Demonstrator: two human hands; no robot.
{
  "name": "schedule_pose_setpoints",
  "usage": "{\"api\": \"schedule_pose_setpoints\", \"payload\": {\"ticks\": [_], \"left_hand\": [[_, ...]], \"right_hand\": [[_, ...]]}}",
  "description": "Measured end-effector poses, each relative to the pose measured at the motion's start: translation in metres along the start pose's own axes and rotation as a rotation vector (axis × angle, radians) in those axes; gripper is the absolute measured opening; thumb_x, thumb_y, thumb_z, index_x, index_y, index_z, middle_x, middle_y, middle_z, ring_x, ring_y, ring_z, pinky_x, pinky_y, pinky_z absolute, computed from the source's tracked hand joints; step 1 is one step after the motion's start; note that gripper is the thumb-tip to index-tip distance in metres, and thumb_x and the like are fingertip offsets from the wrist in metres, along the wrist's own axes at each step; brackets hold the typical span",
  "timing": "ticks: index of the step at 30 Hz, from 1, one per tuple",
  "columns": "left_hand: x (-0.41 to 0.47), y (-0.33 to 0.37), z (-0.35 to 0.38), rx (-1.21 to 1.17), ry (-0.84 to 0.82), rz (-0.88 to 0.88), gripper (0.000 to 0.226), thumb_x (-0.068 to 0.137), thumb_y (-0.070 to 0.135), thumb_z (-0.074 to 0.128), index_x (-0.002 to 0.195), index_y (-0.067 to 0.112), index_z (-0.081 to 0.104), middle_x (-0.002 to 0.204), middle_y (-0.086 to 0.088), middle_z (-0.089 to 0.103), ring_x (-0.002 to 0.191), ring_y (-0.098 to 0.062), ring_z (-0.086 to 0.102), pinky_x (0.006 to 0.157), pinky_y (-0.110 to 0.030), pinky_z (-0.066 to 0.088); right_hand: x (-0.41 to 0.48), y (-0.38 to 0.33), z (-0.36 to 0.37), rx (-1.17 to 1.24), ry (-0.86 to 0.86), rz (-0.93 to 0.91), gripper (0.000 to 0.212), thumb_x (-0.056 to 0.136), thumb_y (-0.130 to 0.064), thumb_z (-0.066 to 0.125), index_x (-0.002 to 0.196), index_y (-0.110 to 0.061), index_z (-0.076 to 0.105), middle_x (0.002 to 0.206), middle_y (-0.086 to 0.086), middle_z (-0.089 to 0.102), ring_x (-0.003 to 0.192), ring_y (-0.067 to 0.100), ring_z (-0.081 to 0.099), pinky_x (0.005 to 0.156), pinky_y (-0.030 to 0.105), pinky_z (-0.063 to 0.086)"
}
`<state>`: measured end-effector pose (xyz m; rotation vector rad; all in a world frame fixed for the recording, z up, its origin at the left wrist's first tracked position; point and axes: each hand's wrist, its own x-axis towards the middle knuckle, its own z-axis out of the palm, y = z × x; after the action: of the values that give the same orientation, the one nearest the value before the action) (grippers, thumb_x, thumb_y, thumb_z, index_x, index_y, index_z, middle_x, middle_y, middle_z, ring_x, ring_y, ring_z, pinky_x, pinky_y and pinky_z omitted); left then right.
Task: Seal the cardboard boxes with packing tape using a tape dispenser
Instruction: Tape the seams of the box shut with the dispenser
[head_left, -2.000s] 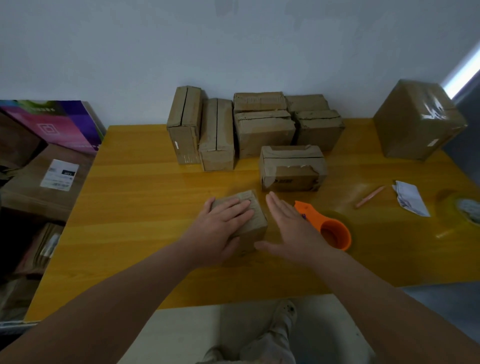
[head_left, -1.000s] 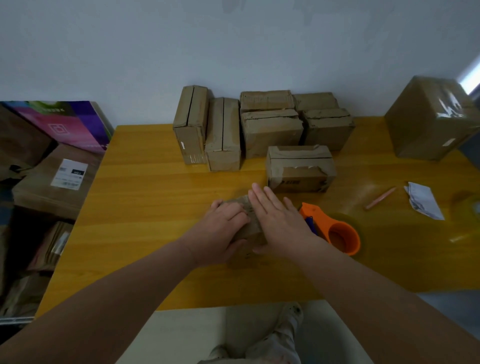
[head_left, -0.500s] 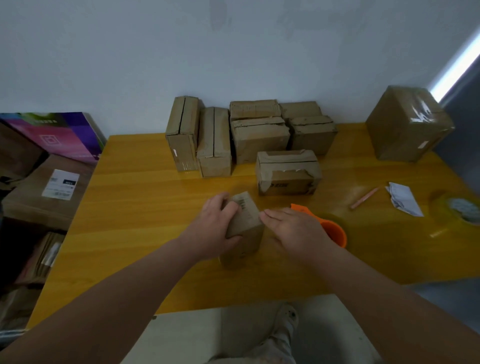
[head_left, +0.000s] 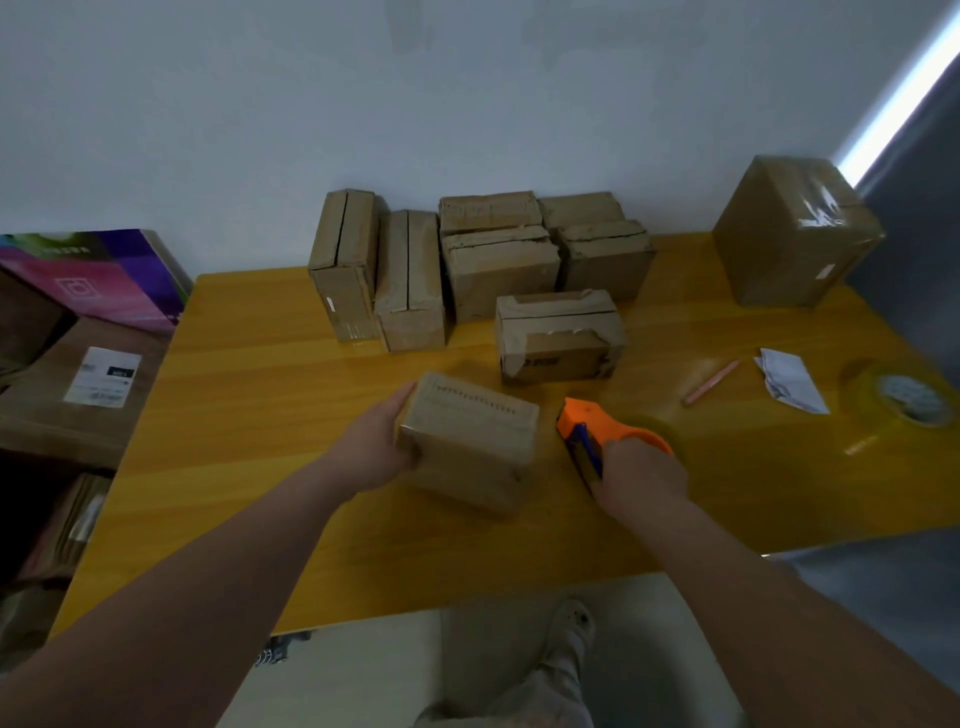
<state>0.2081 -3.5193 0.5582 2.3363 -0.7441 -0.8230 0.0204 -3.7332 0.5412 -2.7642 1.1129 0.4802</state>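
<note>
Left hand (head_left: 371, 457): fingers clasp the small box (head_left: 470, 447) by its left end
Right hand (head_left: 641, 480): fingers curled round tape dispenser (head_left: 587, 421), just right of the box

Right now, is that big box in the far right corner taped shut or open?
Taped shut: the big box has glossy clear tape across its closed top.

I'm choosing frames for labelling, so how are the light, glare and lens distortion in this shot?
Head view: dim overall, with one bright light strip at the upper right; glare on the tape of the large box; the wide lens stretches the table towards the frame's edges; the small box in the left hand looks slightly soft.
</note>
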Motion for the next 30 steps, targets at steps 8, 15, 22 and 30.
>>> {"api": "schedule_pose_setpoints", "payload": {"ticks": [8, 15, 22, 30], "left_hand": [[-0.001, 0.032, 0.035, 0.199, 0.338, 0.056, 0.056, 0.091, 0.016, 0.052, 0.144, 0.021, 0.037, 0.143, -0.007, 0.033, 0.131, -0.027, 0.033, 0.108, -0.042, 0.038], [0.000, 0.039, 0.065, 0.565, 0.079, 0.134, 0.076, 0.088, 0.051, 0.056, 0.150, 0.036, 0.015, 0.159, 0.003, 0.003, 0.146, -0.027, -0.002, 0.118, -0.051, 0.012], [0.003, 0.027, 0.042, 0.702, 0.058, 0.236, 0.074, 0.093, 0.012, 0.053, 0.150, 0.039, 0.015, 0.160, 0.008, 0.007, 0.147, -0.023, 0.001, 0.115, -0.045, 0.024], [-0.002, 0.037, 0.016, 0.245, 0.294, 0.199, 0.051, 0.096, 0.017, 0.050, 0.144, 0.024, 0.039, 0.150, -0.001, 0.035, 0.136, -0.021, 0.033, 0.111, -0.036, 0.034]], "right_hand": [[0.010, 0.008, 0.018, -0.062, -0.109, 0.101, 0.019, 0.094, -0.017, 0.054, 0.114, -0.016, 0.052, 0.105, 0.001, 0.061, 0.085, 0.019, 0.059, 0.061, 0.029, 0.039], [0.013, 0.023, 0.024, 0.128, 0.039, -0.019, 0.014, 0.094, -0.026, 0.055, 0.101, -0.018, 0.046, 0.103, 0.004, 0.061, 0.093, 0.025, 0.060, 0.071, 0.032, 0.041], [0.023, 0.029, -0.013, 1.039, 0.112, 0.198, 0.017, 0.091, -0.024, 0.057, 0.094, -0.007, 0.058, 0.100, 0.015, 0.058, 0.081, 0.026, 0.052, 0.070, 0.037, 0.037], [-0.009, 0.019, -0.058, 1.352, -0.022, -0.015, 0.095, 0.034, -0.063, 0.085, 0.114, -0.016, 0.061, 0.110, 0.003, 0.067, 0.102, 0.023, 0.064, 0.088, 0.044, 0.055]]}}
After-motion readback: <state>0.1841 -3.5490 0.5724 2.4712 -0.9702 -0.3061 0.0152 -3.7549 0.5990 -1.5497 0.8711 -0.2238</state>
